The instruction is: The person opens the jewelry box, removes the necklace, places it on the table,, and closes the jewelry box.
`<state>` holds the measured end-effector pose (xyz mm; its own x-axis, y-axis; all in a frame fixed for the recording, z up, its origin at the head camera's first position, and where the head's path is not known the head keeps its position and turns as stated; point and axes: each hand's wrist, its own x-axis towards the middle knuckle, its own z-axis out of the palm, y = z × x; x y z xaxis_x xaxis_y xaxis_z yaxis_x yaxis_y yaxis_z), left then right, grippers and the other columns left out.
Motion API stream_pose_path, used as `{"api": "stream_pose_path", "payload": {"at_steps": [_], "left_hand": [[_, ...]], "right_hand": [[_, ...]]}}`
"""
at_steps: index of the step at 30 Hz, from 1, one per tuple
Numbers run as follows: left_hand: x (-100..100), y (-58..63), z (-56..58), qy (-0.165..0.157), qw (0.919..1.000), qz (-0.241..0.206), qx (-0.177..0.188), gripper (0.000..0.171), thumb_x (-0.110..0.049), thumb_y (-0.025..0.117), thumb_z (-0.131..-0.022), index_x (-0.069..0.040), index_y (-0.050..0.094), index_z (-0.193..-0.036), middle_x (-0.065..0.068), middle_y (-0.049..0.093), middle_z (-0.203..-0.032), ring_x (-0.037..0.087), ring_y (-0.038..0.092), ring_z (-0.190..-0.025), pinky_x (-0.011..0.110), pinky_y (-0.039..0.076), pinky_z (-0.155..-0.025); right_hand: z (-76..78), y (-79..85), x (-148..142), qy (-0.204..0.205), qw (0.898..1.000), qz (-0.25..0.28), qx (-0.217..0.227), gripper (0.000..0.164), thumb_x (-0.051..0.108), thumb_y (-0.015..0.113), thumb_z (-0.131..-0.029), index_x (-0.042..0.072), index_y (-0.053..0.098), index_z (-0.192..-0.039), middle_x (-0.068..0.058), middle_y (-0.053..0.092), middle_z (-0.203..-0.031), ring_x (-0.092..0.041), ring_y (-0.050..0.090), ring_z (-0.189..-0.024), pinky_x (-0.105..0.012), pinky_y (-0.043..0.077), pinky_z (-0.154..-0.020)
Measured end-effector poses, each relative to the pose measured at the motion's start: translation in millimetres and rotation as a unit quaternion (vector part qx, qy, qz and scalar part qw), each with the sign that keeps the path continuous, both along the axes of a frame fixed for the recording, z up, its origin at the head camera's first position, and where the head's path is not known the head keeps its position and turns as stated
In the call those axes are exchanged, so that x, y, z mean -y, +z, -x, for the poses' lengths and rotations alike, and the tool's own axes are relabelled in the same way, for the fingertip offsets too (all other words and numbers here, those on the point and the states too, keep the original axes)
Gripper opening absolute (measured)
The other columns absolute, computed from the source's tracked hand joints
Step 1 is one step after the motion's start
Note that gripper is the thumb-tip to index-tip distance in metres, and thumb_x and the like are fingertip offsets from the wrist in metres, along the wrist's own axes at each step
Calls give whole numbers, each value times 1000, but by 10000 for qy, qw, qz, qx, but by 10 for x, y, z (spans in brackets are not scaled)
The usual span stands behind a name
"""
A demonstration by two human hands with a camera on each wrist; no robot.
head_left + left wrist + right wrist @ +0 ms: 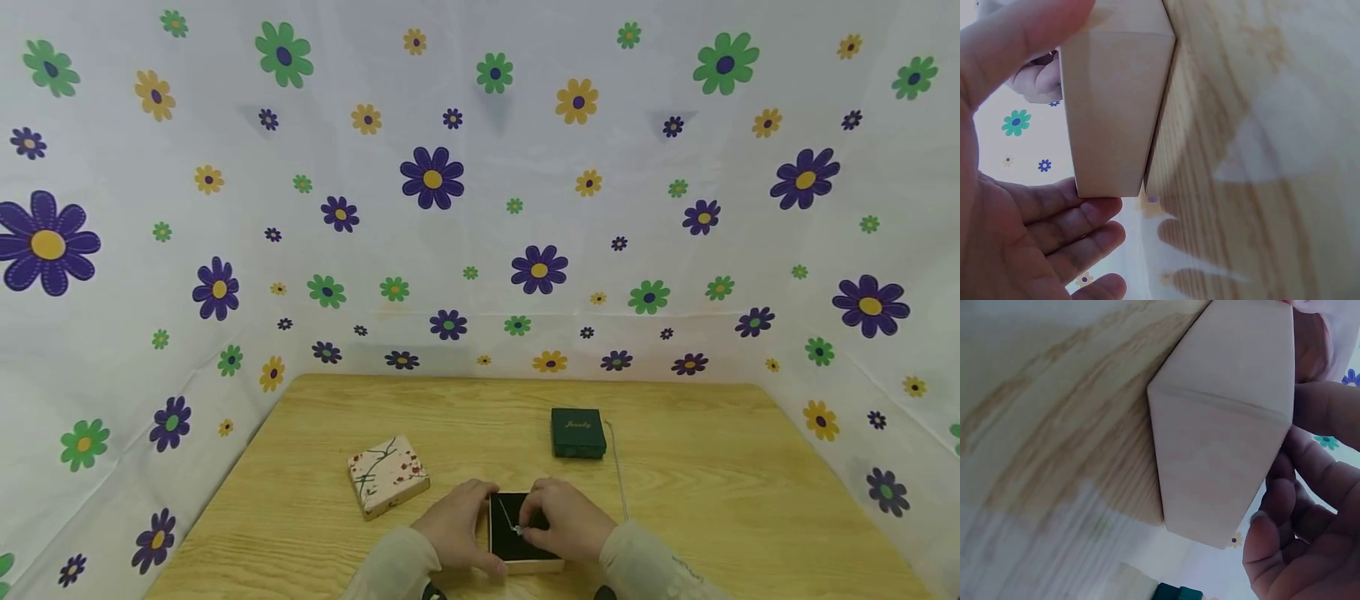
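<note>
An open pale jewelry box (pixel 525 567) with a black lining sits on the table near its front edge. A silver necklace (pixel 506 514) lies over the lining, its small pendant beside the right fingertips. My left hand (pixel 459 525) holds the box at its left side, the thumb at the near corner and fingers at the far end. In the left wrist view, the fingertips (pixel 1102 209) touch the end wall. Over the box, my right hand (pixel 567 518) pinches at the pendant with thumb and index finger. The right wrist view hides the necklace behind the box wall.
A floral-patterned box lid (pixel 387 475) lies to the left on the wooden table (pixel 300 467). Behind the right hand stands a dark green jewelry box (pixel 578 433). A thin silver chain (pixel 618 467) trails beside it. A flower-printed cloth (pixel 480 233) surrounds the table.
</note>
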<state>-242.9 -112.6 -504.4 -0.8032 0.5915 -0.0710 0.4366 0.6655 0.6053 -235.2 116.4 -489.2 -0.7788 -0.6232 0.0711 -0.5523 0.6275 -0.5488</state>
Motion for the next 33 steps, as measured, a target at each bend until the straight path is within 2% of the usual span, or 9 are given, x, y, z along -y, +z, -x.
{"api": "stream_pose_path", "payload": {"at_steps": [3, 7, 13, 17, 25, 33], "left_hand": [[-2, -5, 3, 1, 10000, -17, 46, 102, -59, 81, -65, -5, 41, -142, 5, 49, -131, 19, 48, -118, 41, 43, -98], [2, 0, 3, 4, 10000, -6, 9, 104, -61, 81, -65, -5, 40, -143, 4, 49, -133, 19, 47, -120, 42, 42, -99], [2, 26, -11, 34, 10000, -9, 53, 106, -60, 81, -65, -4, 39, -144, 6, 47, -136, 22, 46, -123, 43, 41, -101], [-2, 46, -27, 98, 9999, -8, 128, 109, -59, 82, -65, -5, 36, -146, 7, 46, -139, 23, 45, -125, 44, 40, -102], [-10, 28, -36, 145, 9999, 20, 3, 111, -59, 83, -63, -4, 34, -147, 9, 44, -142, 26, 44, -128, 45, 39, -103], [-7, -6, -22, 186, 9997, 8, 135, 109, -58, 84, -63, -5, 37, -146, 8, 45, -141, 26, 44, -127, 45, 39, -103]], "right_hand": [[-4, -11, -22, 4, 9986, 376, 368, 6, 14, 71, -87, 18, 68, -84, 13, 55, -77, 0, 49, -63, -21, 46, -59], [16, -23, -65, -83, 9955, 707, 629, 6, 15, 67, -92, 17, 64, -86, 11, 56, -71, -2, 47, -55, -21, 43, -51], [76, -13, -152, -322, 9931, 887, 700, 5, 20, 62, -95, 19, 61, -90, 11, 60, -79, -4, 55, -70, -24, 46, -62], [103, 0, -207, -423, 9899, 1102, 786, 5, 18, 59, -97, 16, 60, -93, 7, 60, -83, -8, 55, -73, -26, 47, -63], [107, 14, -271, -609, 9871, 1364, 583, 5, 17, 56, -99, 14, 58, -96, 5, 59, -86, -10, 54, -74, -26, 48, -64], [127, 28, -335, -749, 9821, 1711, 234, 6, 16, 56, -99, 12, 58, -95, -1, 61, -87, -10, 52, -72, -25, 47, -62]]}}
